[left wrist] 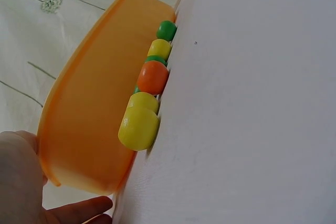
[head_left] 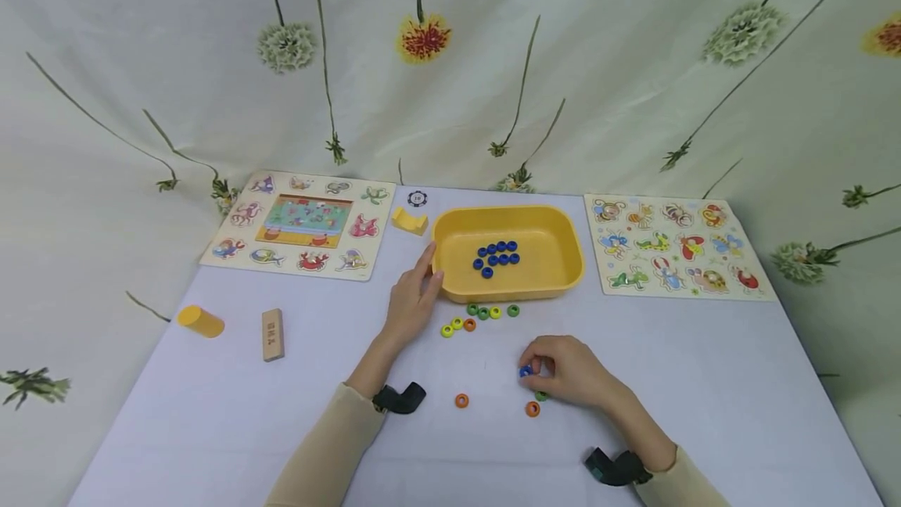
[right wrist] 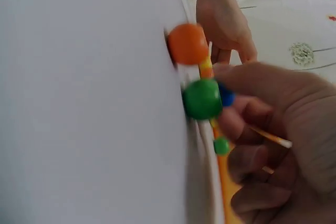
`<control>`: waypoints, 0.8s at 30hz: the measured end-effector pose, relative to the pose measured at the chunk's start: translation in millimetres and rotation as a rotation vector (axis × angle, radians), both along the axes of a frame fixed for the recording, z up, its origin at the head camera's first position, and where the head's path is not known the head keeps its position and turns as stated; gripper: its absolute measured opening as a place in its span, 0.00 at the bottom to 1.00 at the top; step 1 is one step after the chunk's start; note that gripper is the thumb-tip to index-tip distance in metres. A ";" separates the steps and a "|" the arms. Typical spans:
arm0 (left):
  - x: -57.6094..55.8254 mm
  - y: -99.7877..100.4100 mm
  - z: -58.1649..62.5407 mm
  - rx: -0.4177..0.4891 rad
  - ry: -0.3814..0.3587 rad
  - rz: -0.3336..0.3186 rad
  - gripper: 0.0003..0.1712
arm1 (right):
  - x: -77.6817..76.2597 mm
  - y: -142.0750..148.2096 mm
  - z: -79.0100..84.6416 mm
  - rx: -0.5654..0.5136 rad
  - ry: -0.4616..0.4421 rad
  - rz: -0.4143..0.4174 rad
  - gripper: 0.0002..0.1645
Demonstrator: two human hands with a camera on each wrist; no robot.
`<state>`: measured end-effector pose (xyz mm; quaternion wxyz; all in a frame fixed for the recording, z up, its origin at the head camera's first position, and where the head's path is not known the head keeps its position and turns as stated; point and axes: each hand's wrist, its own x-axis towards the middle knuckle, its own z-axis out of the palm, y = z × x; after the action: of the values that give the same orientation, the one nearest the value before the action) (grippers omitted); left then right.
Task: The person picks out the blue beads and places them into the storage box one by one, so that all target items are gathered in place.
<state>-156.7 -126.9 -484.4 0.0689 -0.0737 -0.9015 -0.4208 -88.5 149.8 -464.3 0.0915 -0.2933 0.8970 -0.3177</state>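
Observation:
My right hand (head_left: 568,370) pinches a blue bead (head_left: 525,371) between thumb and fingertips, just above the white tablecloth. In the right wrist view that blue bead (right wrist: 226,96) is mostly hidden behind a green bead (right wrist: 203,99). An orange bead (head_left: 533,409) lies close by, and another orange bead (head_left: 461,400) is further left. With fingers extended, my left hand (head_left: 411,305) touches the left end of a yellow tray (head_left: 508,293). Several blue beads (head_left: 493,260) lie inside that tray.
Along the tray's front side are loose green beads (head_left: 472,309), yellow beads (head_left: 447,331) and an orange bead (head_left: 469,325). Picture puzzle boards (head_left: 292,266) (head_left: 676,239) flank the tray. A yellow cylinder (head_left: 201,321), wooden block (head_left: 272,335), yellow curved block (head_left: 410,221) and round chip (head_left: 418,198) sit leftward.

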 end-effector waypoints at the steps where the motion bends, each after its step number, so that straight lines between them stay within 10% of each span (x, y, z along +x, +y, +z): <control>1: 0.2 0.2 0.0 0.000 0.001 0.000 0.30 | -3.5 0.7 4.1 -0.025 0.023 -0.005 0.08; 11: 1.6 2.4 -0.3 0.005 0.005 -0.001 0.31 | -78.1 -5.9 59.3 -0.180 0.323 -0.115 0.09; 17: 3.3 5.2 -1.1 0.012 -0.008 -0.001 0.31 | -117.1 -21.4 43.4 0.024 0.226 -0.153 0.13; 24: 5.0 8.7 0.4 0.013 -0.023 -0.012 0.30 | -124.9 -32.4 32.1 0.155 0.083 -0.151 0.11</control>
<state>-151.8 -118.2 -484.0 0.0563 -0.0737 -0.8990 -0.4279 -213.4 117.4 -432.2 0.0523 -0.2299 0.9414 -0.2410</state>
